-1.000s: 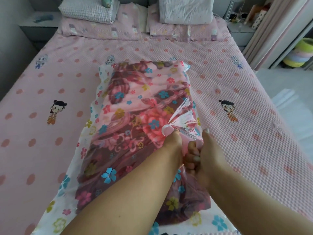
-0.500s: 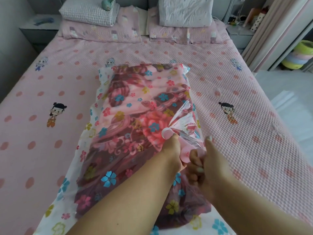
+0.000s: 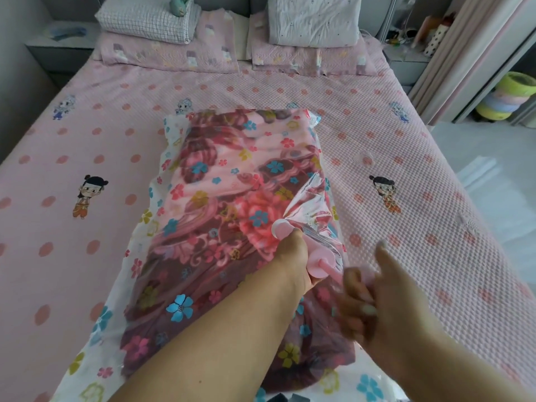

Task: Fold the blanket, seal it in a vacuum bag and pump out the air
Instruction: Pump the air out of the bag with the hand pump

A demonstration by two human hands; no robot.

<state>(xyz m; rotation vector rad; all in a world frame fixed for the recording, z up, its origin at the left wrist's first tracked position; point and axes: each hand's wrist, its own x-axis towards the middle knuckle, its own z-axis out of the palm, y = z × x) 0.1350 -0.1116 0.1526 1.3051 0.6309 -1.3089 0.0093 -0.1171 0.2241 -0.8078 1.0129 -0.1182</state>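
1. One folded blanket [image 3: 232, 198], red and pink with a floral print, lies sealed inside one clear vacuum bag [image 3: 156, 204] printed with small flowers; the bag lies lengthwise at the centre of the frame, on the bed [image 3: 87, 158].
2. One pink hand pump [image 3: 307, 253] stands on the bag's right side, right of centre, its round base against the plastic, which is pulled up in shiny creases around it.
3. The left hand [image 3: 293, 262] has its fingers wrapped around the pump's barrel.
4. The right hand [image 3: 374, 291], lower right of centre and blurred, has its fingers clenched around the pump's handle, with the thumb sticking up; a thin pink rod shows between barrel and handle.
5. Two forearms reach in from the bottom edge.
6. The bed's pink dotted cover carries cartoon figures, two large ones at mid left and mid right.
7. At the top edge lie two flat pink pillows, with one checked pillow [image 3: 148, 17] on the left one and one white pillow [image 3: 313, 18] on the right one.
8. One stack of coloured rings [image 3: 507, 97] sits at the upper right.
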